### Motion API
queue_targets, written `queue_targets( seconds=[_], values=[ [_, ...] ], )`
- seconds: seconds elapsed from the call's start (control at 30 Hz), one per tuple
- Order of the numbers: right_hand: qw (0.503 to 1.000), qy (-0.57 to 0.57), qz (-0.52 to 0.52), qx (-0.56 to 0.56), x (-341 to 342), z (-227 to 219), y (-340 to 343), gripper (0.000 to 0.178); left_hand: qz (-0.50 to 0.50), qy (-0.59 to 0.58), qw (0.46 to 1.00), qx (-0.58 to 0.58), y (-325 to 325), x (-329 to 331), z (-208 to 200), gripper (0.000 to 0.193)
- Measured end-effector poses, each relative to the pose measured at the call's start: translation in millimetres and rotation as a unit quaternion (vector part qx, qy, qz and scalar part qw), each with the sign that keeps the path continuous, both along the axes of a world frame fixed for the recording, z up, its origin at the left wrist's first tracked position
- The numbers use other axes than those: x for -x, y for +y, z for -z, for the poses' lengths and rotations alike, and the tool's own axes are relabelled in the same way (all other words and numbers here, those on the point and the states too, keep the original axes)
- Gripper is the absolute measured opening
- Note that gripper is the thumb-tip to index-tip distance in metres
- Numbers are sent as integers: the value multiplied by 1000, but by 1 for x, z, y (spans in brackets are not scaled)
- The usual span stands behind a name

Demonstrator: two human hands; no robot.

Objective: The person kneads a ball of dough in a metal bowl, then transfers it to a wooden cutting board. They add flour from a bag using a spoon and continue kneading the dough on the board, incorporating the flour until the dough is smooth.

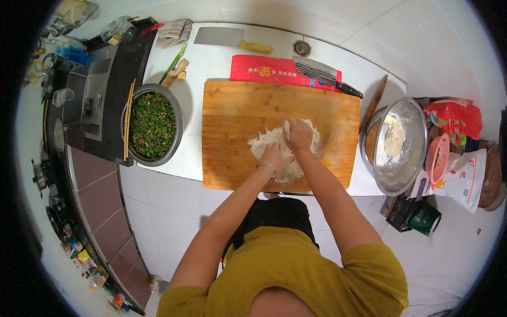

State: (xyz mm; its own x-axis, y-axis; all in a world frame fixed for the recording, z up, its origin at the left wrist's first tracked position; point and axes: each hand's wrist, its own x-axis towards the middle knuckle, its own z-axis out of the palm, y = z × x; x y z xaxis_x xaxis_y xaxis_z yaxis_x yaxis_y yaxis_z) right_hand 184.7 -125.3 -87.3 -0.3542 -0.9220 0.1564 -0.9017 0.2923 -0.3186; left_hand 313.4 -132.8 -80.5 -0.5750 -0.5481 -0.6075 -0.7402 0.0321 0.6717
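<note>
A wooden cutting board [232,127] lies before me, with loose white flour [257,146] spread over its right half. My left hand [275,157] presses into pale dough [288,170] in the middle of the flour, its fingers curled round the dough. Just beyond it, to the right, my right hand [299,134] also bears down, closed on the far part of the dough. Both hands have flour on them and nearly touch each other. They cover much of the dough, so its full shape is hidden.
Left of the board stands a bowl of chopped green filling [153,126] with chopsticks [128,120] across its rim. A cleaver [222,37] and a black-handled knife [322,71] lie behind the board. To the right are a rolling pin [373,103] and a floury metal bowl [414,142].
</note>
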Motion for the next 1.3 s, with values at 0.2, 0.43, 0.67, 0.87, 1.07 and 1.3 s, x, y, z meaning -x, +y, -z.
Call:
queue_targets(
  seconds=[0.2, 0.43, 0.67, 0.87, 1.07, 1.3],
  values=[
    [998, -54, 20, 37, 1, -7, 1, 26, -73, -20, 997, 32, 6, 13, -14, 48],
    [979, -41, 185, -77, -18, -57, 55, 30, -50, 85, 973, 208, 82, -1, -30, 26],
    [985, 37, 166, -1, -25, -41, 102, 23, -5, 188, 957, 222, 91, -16, -20, 28],
    [996, 31, 73, 31, 0, -14, 73, 17, -60, 238, 964, 104, 48, -33, -25, 36],
    [998, 51, 0, 25, 21, 2, 37, 16, -68, 183, 979, 52, 14, -12, -13, 42],
    [997, 35, -71, 9, 43, 3, 3, 23, -52, 37, 998, -2, -14, 28, -11, 48]
  ],
)
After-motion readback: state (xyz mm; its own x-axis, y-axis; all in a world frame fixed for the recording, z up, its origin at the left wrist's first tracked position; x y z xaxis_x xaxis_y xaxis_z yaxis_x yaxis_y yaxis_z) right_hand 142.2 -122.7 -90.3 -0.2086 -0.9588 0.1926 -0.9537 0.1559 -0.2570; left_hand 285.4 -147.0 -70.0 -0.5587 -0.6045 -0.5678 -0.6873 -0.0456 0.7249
